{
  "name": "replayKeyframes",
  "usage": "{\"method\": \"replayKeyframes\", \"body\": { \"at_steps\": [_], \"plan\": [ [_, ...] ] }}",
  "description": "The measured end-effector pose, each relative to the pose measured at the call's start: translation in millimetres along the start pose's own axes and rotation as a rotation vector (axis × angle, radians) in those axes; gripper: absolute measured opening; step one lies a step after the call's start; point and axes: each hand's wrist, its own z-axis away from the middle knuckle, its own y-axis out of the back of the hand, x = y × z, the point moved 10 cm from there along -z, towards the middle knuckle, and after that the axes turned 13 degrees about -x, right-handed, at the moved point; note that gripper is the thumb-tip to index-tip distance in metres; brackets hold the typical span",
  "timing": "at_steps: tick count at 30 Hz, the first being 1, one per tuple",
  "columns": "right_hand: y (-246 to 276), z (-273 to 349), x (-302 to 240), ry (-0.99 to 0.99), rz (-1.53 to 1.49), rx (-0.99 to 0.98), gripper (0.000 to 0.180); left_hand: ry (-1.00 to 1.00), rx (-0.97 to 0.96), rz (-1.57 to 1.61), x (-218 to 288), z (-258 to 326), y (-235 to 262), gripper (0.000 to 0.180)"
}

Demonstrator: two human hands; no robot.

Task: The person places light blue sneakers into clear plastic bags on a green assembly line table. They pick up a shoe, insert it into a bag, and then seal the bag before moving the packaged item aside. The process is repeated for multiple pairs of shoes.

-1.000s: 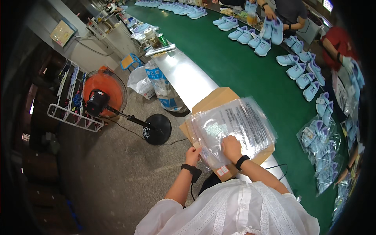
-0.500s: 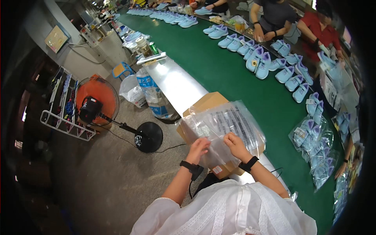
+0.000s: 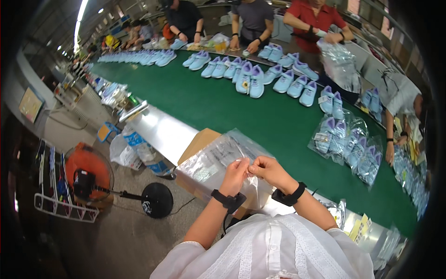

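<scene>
Green conveyor bench runs away from me, its steel edge nearest. Both my hands have come together since a second ago: the left hand and right hand now pinch the near edge of the clear plastic bag with fingers pressed tight, lifted off the cardboard box. I judge I'm opening its mouth. Farther off, bagged shoes, then rows of pale blue sneakers.

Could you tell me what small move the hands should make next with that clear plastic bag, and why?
Probably pull the pinched edges apart: the left hand and right hand meet fingertip to fingertip at the near edge of the clear plastic bag, which lies flat on the cardboard box.
</scene>
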Motion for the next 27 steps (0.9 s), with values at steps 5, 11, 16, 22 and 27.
{"method": "replayKeyframes", "body": {
  "at_steps": [5, 11, 16, 22, 27],
  "plan": [
    [67, 39, 4, 0.123, -0.154, 0.278, 0.013, -0.062, 0.002, 0.039, -2, -6, -11, 0.023],
    [72, 87, -43, 0.301, 0.387, 0.437, 0.018, 0.033, 0.081, -0.137, 11, -12, -19, 0.024],
    [25, 97, -91, 0.372, 1.012, 0.611, 0.029, 0.080, -0.214, -0.062, 19, -23, -89, 0.035],
    [67, 95, -69, 0.177, 0.462, 0.106, 0.017, -0.610, -0.331, -1.756, 122, -5, -184, 0.061],
    [93, 112, -102, 0.081, 0.666, 0.119, 0.019, 0.384, -0.825, -1.328, 41, -65, -147, 0.034]
  ]
}}
